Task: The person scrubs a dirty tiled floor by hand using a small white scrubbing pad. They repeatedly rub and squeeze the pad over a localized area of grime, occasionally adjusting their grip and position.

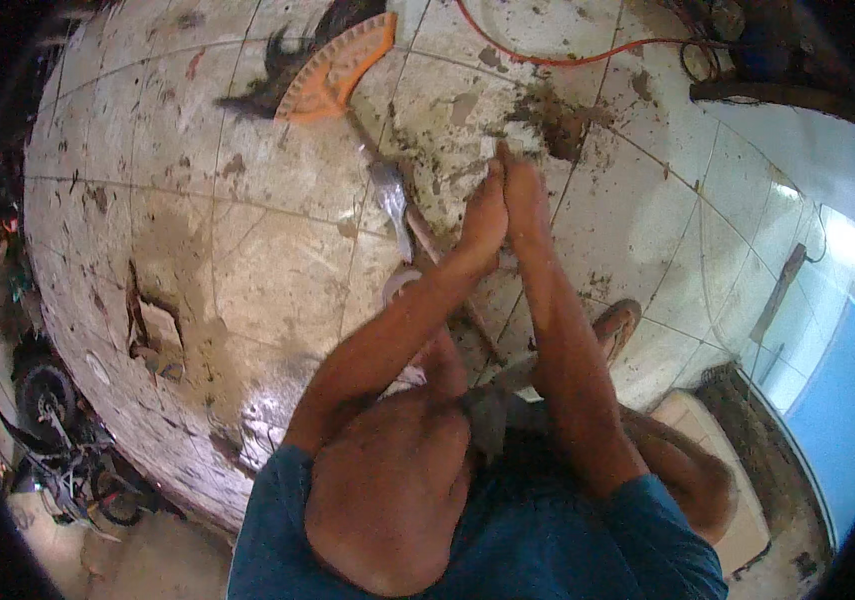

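Observation:
My left hand (pixel 484 217) and my right hand (pixel 526 191) are close together above the dirty tiled floor (pixel 277 255). Their fingers meet at a small pale piece (pixel 501 145), whose kind I cannot tell; a dark tip stands out between them. To their left lies a long wooden handle (pixel 427 236), running diagonally towards my feet. An orange, fan-shaped rake head (pixel 337 75) lies at the upper left, joined to a wooden stick. Beside the handle is a grey metal tool (pixel 390 191) with a narrow end. How each hand grips the piece is too blurred to tell.
A red hose (pixel 570 61) curves across the floor at the top. Dark dirt (pixel 562 124) lies just beyond my hands. A flat, pale object (pixel 161 330) with dark edges lies at the left. A motorcycle (pixel 67 457) stands at the lower left; a wooden strip (pixel 780 292) is at the right.

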### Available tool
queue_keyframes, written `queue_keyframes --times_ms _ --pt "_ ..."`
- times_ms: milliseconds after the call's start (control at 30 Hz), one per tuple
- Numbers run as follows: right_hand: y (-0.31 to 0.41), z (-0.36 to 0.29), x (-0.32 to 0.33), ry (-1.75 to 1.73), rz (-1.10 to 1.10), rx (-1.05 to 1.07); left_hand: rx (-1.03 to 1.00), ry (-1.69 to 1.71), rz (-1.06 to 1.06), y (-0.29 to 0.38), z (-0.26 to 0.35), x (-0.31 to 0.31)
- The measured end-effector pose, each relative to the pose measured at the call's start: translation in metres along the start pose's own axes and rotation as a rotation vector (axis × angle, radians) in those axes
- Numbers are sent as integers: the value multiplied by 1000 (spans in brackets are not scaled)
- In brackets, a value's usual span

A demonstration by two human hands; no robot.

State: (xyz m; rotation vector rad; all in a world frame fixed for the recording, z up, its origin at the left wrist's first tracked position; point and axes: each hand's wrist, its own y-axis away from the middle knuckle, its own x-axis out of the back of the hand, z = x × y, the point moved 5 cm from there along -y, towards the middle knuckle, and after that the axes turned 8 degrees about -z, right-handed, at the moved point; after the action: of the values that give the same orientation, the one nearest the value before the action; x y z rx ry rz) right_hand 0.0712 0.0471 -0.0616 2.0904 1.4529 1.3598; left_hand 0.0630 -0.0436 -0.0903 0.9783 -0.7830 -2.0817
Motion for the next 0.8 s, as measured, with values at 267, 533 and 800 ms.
queue_keyframes --times_ms 267,533,800 --pt "11 27 -30 73 65 45 -153 -43 -19 -1 -43 15" --pt "30 24 -24 163 -8 21 -73 -99 49 8 -35 10" --pt "18 -8 -16 131 32 119 17 86 44 8 -37 18"
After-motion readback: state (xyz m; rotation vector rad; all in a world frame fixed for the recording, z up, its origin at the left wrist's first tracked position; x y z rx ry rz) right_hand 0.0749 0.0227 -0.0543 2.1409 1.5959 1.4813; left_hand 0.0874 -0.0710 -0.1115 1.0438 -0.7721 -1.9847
